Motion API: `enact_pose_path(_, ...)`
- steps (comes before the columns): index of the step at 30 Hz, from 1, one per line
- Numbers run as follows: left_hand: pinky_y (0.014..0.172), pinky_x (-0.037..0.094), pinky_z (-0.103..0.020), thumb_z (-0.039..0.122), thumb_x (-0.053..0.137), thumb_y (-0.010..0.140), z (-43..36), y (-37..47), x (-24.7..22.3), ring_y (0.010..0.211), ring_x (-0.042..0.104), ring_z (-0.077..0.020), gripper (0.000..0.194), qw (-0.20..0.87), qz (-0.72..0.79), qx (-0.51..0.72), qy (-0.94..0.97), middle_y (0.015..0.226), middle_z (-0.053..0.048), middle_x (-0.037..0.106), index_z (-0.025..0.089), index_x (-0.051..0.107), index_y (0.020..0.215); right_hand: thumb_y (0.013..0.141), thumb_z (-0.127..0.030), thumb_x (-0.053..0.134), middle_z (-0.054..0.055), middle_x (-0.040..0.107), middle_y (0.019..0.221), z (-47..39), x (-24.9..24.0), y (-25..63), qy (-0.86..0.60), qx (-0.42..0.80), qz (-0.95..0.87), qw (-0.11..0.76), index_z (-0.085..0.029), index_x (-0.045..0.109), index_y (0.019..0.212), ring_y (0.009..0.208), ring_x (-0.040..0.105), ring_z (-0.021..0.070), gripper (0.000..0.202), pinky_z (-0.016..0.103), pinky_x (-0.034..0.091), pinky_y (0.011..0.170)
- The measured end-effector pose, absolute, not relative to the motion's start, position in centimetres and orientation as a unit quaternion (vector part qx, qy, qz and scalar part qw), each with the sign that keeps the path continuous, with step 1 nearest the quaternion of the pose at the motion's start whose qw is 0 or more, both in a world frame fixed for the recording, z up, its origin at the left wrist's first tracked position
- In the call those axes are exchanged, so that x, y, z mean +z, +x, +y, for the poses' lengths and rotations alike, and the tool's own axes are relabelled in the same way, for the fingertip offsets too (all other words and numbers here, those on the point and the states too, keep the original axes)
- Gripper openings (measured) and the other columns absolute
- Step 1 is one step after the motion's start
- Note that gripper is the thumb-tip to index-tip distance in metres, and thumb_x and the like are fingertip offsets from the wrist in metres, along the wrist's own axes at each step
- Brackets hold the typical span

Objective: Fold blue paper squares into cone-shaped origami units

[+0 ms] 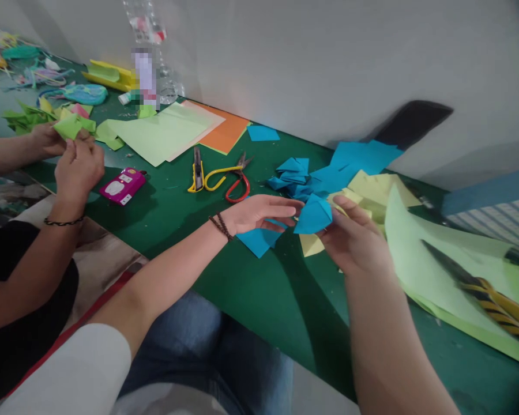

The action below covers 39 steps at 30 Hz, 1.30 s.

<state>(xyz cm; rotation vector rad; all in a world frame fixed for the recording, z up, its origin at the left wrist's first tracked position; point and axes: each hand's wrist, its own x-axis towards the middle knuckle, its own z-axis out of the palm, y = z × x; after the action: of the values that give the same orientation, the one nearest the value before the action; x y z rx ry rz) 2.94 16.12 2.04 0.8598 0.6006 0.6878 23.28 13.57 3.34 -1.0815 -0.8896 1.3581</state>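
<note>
A folded piece of blue paper [315, 214] is up off the table, pinched between the thumb and fingers of my right hand [358, 239]. My left hand [266, 214] is open, its fingers stretched out with their tips right beside the folded paper's left edge; whether they touch it I cannot tell. Under my left hand lies a flat blue sheet [259, 242]. Behind my hands are a cluster of folded blue pieces [294, 173] and a stack of blue squares [346, 164]. Pale yellow paper [380, 193] lies behind my right hand, partly hidden by it.
Scissors [236, 178] and a yellow box cutter [196, 171] lie on the green table [242, 294]. A purple device [123, 185] is further left. At far left a co-worker's hands [80, 167] hold green paper [68, 125]. Yellow-handled scissors [497, 302] rest on green sheets [454, 242] at right.
</note>
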Motion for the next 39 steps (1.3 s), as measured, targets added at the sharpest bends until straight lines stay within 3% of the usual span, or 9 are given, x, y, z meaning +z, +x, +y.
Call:
enact_pose_path(5, 0.068, 0.050, -0.023, 0.033, 0.070, 0.084, 16.2, 2.7, 2.5, 0.078, 0.063, -0.0099, 0.024, 0.698, 0.376, 0.473, 0.384, 0.106, -0.007, 0.066, 0.016, 0.069, 0.102, 0.056, -0.021, 0.081, -0.005, 0.066, 0.070, 13.8, 4.3, 23.7, -0.513, 0.545, -0.305, 0.589, -0.027, 0.067, 0.078, 0.065, 0.062, 0.0120, 0.027, 0.025, 0.052, 0.057)
enact_pose_path(9, 0.069, 0.053, -0.028, 0.047, 0.067, 0.084, 15.9, 3.0, 2.8, 0.084, 0.065, -0.0155, 0.039, 0.684, 0.389, 0.457, 0.415, 0.108, -0.010, 0.066, 0.016, 0.065, 0.109, 0.057, -0.020, 0.077, -0.006, 0.064, 0.069, 13.5, 4.1, 22.7, -0.538, 0.507, -0.264, 0.620, -0.025, 0.064, 0.080, 0.065, 0.061, 0.0099, 0.027, 0.025, 0.053, 0.061)
enact_pose_path(13, 0.074, 0.054, -0.029, 0.034, 0.075, 0.079, 15.8, 3.8, 2.4, 0.094, 0.066, -0.0197, 0.040, 0.653, 0.415, 0.439, 0.456, 0.107, -0.010, 0.067, 0.017, 0.063, 0.113, 0.059, -0.019, 0.075, -0.005, 0.064, 0.071, 13.4, 3.9, 22.0, -0.540, 0.483, -0.257, 0.639, -0.025, 0.064, 0.084, 0.068, 0.061, 0.0106, 0.028, 0.024, 0.052, 0.061)
enact_pose_path(16, 0.069, 0.053, -0.025, 0.028, 0.064, 0.088, 16.4, 3.8, 1.7, 0.085, 0.065, -0.0151, 0.022, 0.540, 0.502, 0.522, 0.428, 0.103, -0.008, 0.067, 0.015, 0.062, 0.106, 0.060, -0.017, 0.074, -0.005, 0.063, 0.072, 14.0, 4.4, 21.5, -0.531, 0.456, -0.269, 0.661, -0.025, 0.063, 0.083, 0.070, 0.061, 0.0112, 0.027, 0.025, 0.053, 0.062)
enact_pose_path(20, 0.062, 0.050, -0.021, 0.014, 0.049, 0.092, 17.4, 3.1, 0.6, 0.075, 0.060, -0.0097, 0.020, 0.471, 0.534, 0.563, 0.419, 0.106, -0.006, 0.063, 0.018, 0.058, 0.109, 0.061, -0.019, 0.074, -0.006, 0.061, 0.071, 15.3, 5.0, 20.5, -0.520, 0.480, -0.300, 0.640, -0.026, 0.063, 0.083, 0.065, 0.058, 0.0103, 0.026, 0.027, 0.054, 0.061)
enact_pose_path(24, 0.067, 0.051, -0.022, 0.007, 0.046, 0.089, 17.9, 2.9, 0.0, 0.076, 0.059, -0.0097, 0.022, 0.430, 0.534, 0.578, 0.442, 0.105, -0.005, 0.063, 0.018, 0.059, 0.103, 0.060, -0.021, 0.076, -0.007, 0.060, 0.068, 15.7, 4.7, 19.9, -0.544, 0.481, -0.297, 0.620, -0.027, 0.062, 0.082, 0.064, 0.058, 0.0098, 0.026, 0.026, 0.055, 0.061)
enact_pose_path(28, 0.070, 0.051, -0.024, 0.023, 0.051, 0.094, 17.6, 3.1, 0.4, 0.080, 0.062, -0.0125, 0.010, 0.422, 0.521, 0.578, 0.465, 0.102, -0.006, 0.064, 0.018, 0.060, 0.097, 0.062, -0.023, 0.074, -0.006, 0.059, 0.066, 15.8, 3.6, 19.0, -0.590, 0.504, -0.294, 0.558, -0.026, 0.062, 0.079, 0.062, 0.057, 0.0096, 0.021, 0.024, 0.055, 0.057)
enact_pose_path(31, 0.078, 0.051, -0.027, 0.035, 0.051, 0.096, 17.3, 2.8, 0.7, 0.088, 0.063, -0.0156, 0.019, 0.388, 0.519, 0.579, 0.495, 0.101, -0.007, 0.065, 0.018, 0.060, 0.097, 0.064, -0.020, 0.073, -0.004, 0.060, 0.066, 16.3, 2.9, 17.9, -0.594, 0.526, -0.299, 0.531, -0.023, 0.063, 0.075, 0.063, 0.058, 0.0105, 0.015, 0.025, 0.057, 0.057)
enact_pose_path(39, 0.085, 0.050, -0.030, 0.030, 0.035, 0.100, 18.1, 1.7, 0.2, 0.100, 0.062, -0.0181, 0.027, 0.345, 0.545, 0.567, 0.512, 0.108, -0.008, 0.066, 0.019, 0.060, 0.099, 0.064, -0.011, 0.070, 0.001, 0.065, 0.071, 17.4, 1.6, 17.4, -0.603, 0.542, -0.318, 0.492, -0.019, 0.070, 0.077, 0.068, 0.064, 0.0134, 0.015, 0.030, 0.062, 0.065)
